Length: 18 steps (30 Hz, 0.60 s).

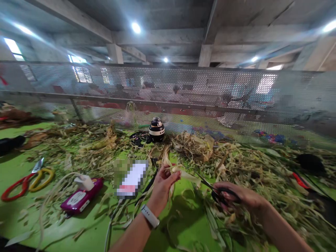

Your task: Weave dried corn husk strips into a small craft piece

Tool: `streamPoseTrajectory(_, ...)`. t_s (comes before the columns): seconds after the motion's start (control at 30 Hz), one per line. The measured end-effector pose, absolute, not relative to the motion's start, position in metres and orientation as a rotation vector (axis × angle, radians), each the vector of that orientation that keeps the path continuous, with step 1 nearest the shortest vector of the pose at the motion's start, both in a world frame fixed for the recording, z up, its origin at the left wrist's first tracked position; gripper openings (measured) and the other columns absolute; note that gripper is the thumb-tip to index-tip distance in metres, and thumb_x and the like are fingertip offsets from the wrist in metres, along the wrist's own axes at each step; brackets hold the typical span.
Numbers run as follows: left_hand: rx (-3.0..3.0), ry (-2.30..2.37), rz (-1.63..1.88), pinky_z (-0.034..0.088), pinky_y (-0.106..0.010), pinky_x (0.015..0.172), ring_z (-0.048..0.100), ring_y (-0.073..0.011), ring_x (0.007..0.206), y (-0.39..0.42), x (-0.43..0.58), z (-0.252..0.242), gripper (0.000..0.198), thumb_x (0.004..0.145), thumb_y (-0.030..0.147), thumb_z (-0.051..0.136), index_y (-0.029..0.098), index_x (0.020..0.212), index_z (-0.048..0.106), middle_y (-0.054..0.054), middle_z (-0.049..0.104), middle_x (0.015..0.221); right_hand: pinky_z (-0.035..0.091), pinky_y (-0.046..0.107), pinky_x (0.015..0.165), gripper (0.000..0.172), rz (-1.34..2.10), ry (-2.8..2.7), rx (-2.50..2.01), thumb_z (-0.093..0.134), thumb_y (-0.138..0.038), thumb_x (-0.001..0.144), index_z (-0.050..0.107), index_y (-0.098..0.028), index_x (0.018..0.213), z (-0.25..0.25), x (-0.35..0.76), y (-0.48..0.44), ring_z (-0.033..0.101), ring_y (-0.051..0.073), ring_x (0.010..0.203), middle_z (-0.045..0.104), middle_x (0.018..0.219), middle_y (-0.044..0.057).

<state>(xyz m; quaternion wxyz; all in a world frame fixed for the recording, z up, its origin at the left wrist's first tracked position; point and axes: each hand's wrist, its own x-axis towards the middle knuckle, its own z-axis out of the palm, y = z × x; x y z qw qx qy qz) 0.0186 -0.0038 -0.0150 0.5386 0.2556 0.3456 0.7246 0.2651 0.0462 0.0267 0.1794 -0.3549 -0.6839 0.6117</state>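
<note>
My left hand (165, 180) is closed in a pinch on a pale corn husk (190, 176), which stretches out to the right over the green table (187, 224). Black-handled scissors (223, 196) are gripped in my right hand (241, 197), the fingers wrapped through the handles. Their blades point up and left, close to the free end of the husk; whether they touch it I cannot tell. Behind my left hand, long dry strips hang together, partly hidden by the fingers.
Husk scraps (89, 147) cover much of the table. To the left lie red-and-yellow-handled scissors (28, 180), a purple power strip (81, 197) with a white plug, and a blurred-out phone (132, 178) on a cable. A black jar (156, 130) stands before a perforated metal screen (168, 87).
</note>
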Motion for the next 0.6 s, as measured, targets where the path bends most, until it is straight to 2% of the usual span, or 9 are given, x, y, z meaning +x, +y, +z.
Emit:
streamPoseTrajectory(0.17, 0.612, 0.850, 1.710, 0.048, -0.019, 0.060, 0.060, -0.0089, 0.062, -0.005, 0.021, -0.016, 0.040, 0.054, 0.017, 0.080, 0.018, 0.085, 0.055, 0.002, 0.065, 0.070, 0.030, 0.022, 0.047, 0.050, 1.788, -2.084, -0.947, 0.062, -0.065, 0.065, 0.065, -0.017, 0.078, 0.031, 0.260, 0.044, 0.043, 0.010, 0.045, 0.061, 0.057, 0.001)
streamPoseTrajectory(0.43, 0.689, 0.869, 1.712, 0.049, -0.020, 0.062, 0.060, -0.0094, 0.064, -0.005, 0.021, -0.017, 0.035, 0.058, 0.019, 0.078, 0.018, 0.086, 0.057, 0.002, 0.065, 0.071, 0.023, 0.021, 0.045, 0.046, 1.833, -2.155, -0.916, 0.057, -0.062, 0.072, 0.058, -0.016, 0.073, 0.031, 0.255, 0.042, 0.033, 0.008, 0.045, 0.057, 0.057, 0.000)
streamPoseTrajectory(0.6, 0.685, 0.882, 1.701, 0.048, -0.020, 0.061, 0.059, -0.0091, 0.062, -0.006, 0.022, -0.017, 0.036, 0.057, 0.020, 0.079, 0.018, 0.086, 0.057, 0.002, 0.065, 0.069, 0.020, 0.020, 0.044, 0.047, 1.837, -2.129, -0.935, 0.057, -0.062, 0.072, 0.053, -0.016, 0.073, 0.028, 0.253, 0.043, 0.030, 0.006, 0.044, 0.052, 0.054, -0.003)
